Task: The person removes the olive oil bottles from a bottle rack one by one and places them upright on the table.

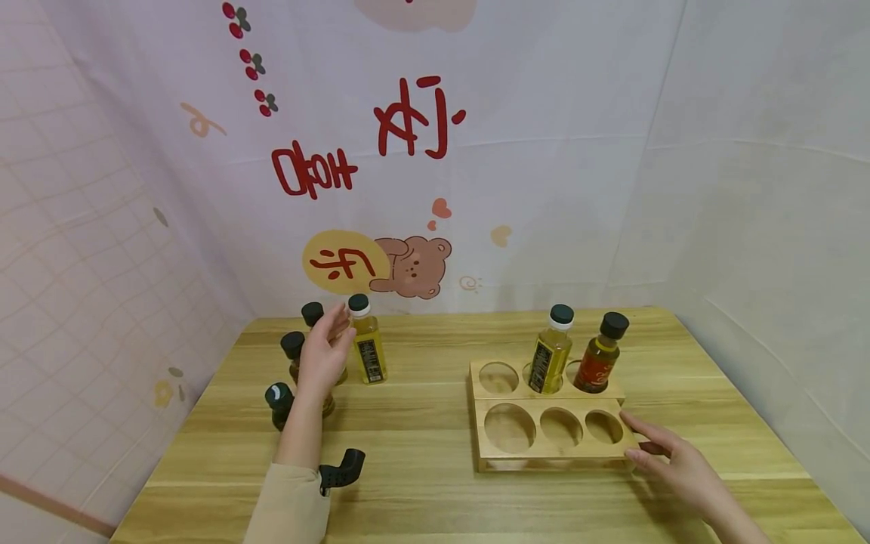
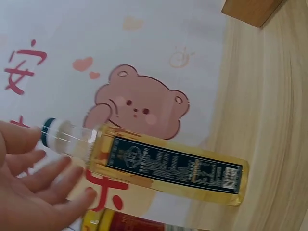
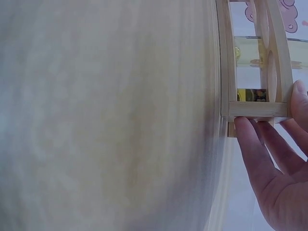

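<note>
A beige, plain sleeve (image 1: pixel 288 505) covered part of the left arm, leaving the forearm (image 1: pixel 304 431) bare up to the left hand (image 1: pixel 328 355). A black, bent fitting (image 1: pixel 345 470) with small holes jutted from its cuff. The right hand (image 1: pixel 683 467) was bare too.

Head view forward-down, close wrist views

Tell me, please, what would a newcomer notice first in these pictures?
Probably the wooden rack on the right half of the table, holding a yellow bottle and a red-labelled bottle in its back row, with the right hand touching its right end. Next, perhaps, the left hand beside another yellow bottle, at left. Behind, a printed bear decorates the backdrop.
</note>
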Action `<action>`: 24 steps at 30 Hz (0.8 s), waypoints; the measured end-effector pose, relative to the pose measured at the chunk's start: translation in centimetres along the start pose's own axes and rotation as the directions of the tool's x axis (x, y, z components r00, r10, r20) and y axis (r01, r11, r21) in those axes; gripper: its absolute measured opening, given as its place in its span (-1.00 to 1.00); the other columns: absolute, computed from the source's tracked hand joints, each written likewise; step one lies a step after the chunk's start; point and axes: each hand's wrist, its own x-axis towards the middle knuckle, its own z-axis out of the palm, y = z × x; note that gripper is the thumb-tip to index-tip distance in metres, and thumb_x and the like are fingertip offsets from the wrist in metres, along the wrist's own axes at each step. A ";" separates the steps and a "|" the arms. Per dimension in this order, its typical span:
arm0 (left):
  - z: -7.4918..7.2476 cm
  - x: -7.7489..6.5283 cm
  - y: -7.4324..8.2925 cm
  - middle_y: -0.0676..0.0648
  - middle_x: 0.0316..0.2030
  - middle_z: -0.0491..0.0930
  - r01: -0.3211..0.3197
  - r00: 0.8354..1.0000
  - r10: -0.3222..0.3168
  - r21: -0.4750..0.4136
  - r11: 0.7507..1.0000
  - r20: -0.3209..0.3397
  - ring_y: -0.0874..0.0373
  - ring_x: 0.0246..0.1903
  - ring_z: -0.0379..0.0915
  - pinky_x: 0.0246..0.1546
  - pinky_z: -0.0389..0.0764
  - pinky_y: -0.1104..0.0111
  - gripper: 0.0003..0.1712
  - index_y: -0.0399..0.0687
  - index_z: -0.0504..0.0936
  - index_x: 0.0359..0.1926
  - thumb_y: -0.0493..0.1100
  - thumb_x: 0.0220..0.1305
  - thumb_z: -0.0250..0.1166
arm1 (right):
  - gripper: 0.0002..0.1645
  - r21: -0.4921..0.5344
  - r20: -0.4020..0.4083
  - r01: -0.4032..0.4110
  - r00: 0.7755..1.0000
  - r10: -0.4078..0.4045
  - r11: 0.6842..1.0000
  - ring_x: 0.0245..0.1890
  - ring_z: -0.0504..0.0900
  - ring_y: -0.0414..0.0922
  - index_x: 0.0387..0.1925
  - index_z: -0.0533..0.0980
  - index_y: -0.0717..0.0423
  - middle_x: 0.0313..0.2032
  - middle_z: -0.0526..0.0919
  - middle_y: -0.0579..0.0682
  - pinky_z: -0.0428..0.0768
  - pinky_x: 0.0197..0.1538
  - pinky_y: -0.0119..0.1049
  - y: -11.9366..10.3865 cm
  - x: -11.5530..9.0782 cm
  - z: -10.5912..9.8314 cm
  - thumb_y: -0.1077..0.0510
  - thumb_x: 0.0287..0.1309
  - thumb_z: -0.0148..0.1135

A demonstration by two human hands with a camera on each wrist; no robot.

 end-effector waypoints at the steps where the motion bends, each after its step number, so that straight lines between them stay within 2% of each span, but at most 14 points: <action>1: -0.1 -0.2 0.1 -0.25 0.34 0.35 0.003 1.000 -0.003 0.018 1.000 0.005 -0.10 0.31 0.29 0.32 0.29 0.06 -0.39 -0.19 0.21 0.48 -0.25 0.49 0.11 | -0.26 0.001 -0.002 0.006 1.000 -0.006 1.000 -0.12 0.52 -0.40 0.39 0.31 0.26 0.32 0.33 0.38 0.62 -0.20 -0.37 0.0 0.0 0.0 0.10 0.27 0.32; 7: -0.6 -1.3 0.7 -0.30 0.28 0.41 -0.009 0.997 0.003 0.094 0.996 0.072 -0.15 0.25 0.36 0.28 0.34 0.01 -0.41 -0.23 0.27 0.45 -0.23 0.47 0.15 | -0.28 -0.011 -0.020 0.036 0.999 -0.037 0.999 -0.15 0.53 -0.42 0.37 0.33 0.29 0.29 0.37 0.38 0.61 -0.20 -0.39 0.0 0.0 0.0 0.12 0.27 0.32; 14: -0.4 -2.4 1.6 -0.26 0.18 0.52 -0.014 0.991 -0.001 0.111 0.994 0.137 -0.16 0.17 0.45 0.19 0.44 -0.02 -0.44 -0.21 0.34 0.41 -0.20 0.46 0.17 | -0.28 0.008 -0.020 0.047 0.999 -0.047 0.999 -0.14 0.53 -0.42 0.37 0.33 0.30 0.29 0.36 0.39 0.62 -0.21 -0.38 0.0 -0.1 0.1 0.14 0.27 0.32; 20: 0.8 -2.8 1.8 -0.26 0.12 0.57 -0.019 0.979 -0.003 0.108 0.994 0.203 -0.16 0.13 0.50 0.15 0.49 -0.01 -0.49 -0.23 0.39 0.37 -0.22 0.47 0.16 | -0.28 -0.004 -0.021 0.043 0.999 -0.043 0.999 -0.14 0.53 -0.42 0.37 0.33 0.29 0.29 0.37 0.37 0.61 -0.20 -0.39 0.0 -0.1 0.1 0.12 0.27 0.32; 24: 2.1 -3.1 1.4 -0.26 0.08 0.60 -0.054 0.968 0.032 0.083 0.995 0.247 -0.14 0.07 0.55 0.11 0.54 0.03 -0.51 -0.25 0.42 0.34 -0.25 0.45 0.18 | -0.28 0.003 -0.017 0.035 0.999 -0.035 0.999 -0.14 0.53 -0.42 0.38 0.33 0.28 0.30 0.36 0.37 0.62 -0.20 -0.38 0.1 0.0 0.1 0.12 0.27 0.32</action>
